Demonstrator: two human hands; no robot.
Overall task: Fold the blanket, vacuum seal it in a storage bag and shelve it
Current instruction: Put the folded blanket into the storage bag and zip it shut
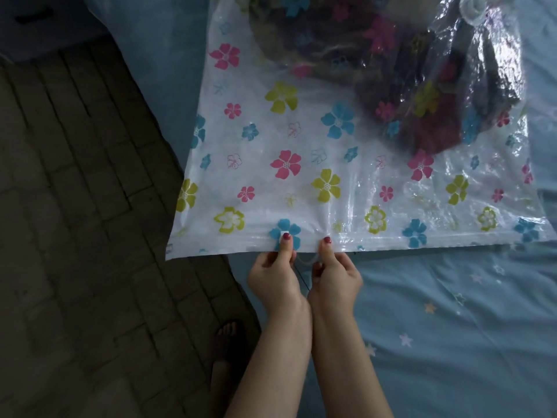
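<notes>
You are at the sealing step: the blanket (401,86) already sits deep inside the storage bag (301,140), bunched toward the far end near the round valve (474,9), and the bag lies across the bed (452,312) with its left corner hanging off over the floor (75,176).

Both of your grips are clamped on the bag's near edge. Your left hand (275,276) pinches the zip strip, with the thumb on a small white slider clip (284,235). Your right hand (334,276) pinches the strip just beside it, thumb on top.

To seal well, judging from this:
- Hold the strip taut with your right hand so it stays flat ahead of the clip.
- Run the clip along the whole edge, out to both corners of the bag. Whether any part is closed yet cannot be told.
- The left corner has no bed under it, so support it or draw the bag further onto the bed, or the tracks may not mate there.
- Go back over the strip with your fingers; one gap will let air in once you vacuum at the valve.
</notes>
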